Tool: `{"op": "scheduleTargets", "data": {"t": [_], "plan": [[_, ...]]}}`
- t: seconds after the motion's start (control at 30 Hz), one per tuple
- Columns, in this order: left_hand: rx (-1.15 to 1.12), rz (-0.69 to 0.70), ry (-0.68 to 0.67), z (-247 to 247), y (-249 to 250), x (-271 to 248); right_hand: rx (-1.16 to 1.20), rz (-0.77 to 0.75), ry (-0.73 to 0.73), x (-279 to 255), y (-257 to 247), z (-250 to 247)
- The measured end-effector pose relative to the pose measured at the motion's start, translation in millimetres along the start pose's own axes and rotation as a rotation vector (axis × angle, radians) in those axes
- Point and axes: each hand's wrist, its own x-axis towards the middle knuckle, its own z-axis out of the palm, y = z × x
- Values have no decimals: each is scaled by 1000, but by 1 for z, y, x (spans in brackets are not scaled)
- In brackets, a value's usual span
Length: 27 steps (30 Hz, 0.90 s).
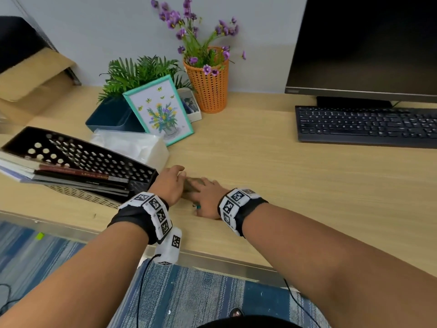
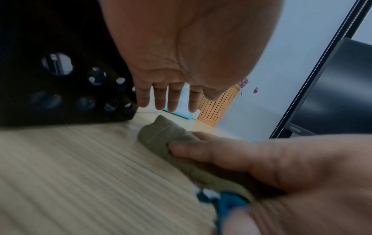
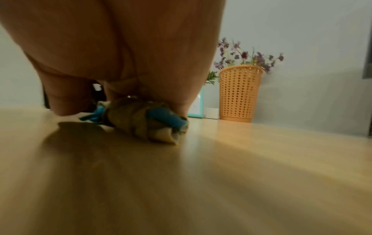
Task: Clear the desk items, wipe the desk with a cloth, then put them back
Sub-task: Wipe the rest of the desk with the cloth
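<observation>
Near the desk [image 1: 260, 174] front edge, beside the black perforated tray [image 1: 78, 150]: right hand [image 1: 205, 197] wraps fingers over the rolled olive cloth [image 1: 190, 185], pressing down. Left hand [image 1: 169, 183], fingers straight and together, hovers just above the roll's far end; its long axis points that way.

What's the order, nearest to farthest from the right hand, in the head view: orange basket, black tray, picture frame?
From the right hand, holding the cloth:
1. black tray, just to its left, beside the left hand.
2. picture frame, farther back and to the left.
3. orange basket, farthest back, against the wall.
</observation>
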Motion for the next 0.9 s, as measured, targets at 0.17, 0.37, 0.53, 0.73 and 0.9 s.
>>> {"op": "scheduleTargets", "data": {"t": [0.17, 0.37, 0.53, 0.73, 0.9], "plan": [[166, -6, -129, 10, 19, 10, 2, -186, -33, -38, 4, 13], [222, 97, -258, 25, 61, 30, 182, -201, -56, -108, 22, 26], [244, 214, -353, 42, 106, 35, 315, -22, -67, -168, 62, 36], [265, 329, -413, 73, 150, 30, 480, 346, 140, -226, 123, 44], [351, 370, -415, 94, 174, 22, 439, 474, 285, -231, 132, 63]]}}
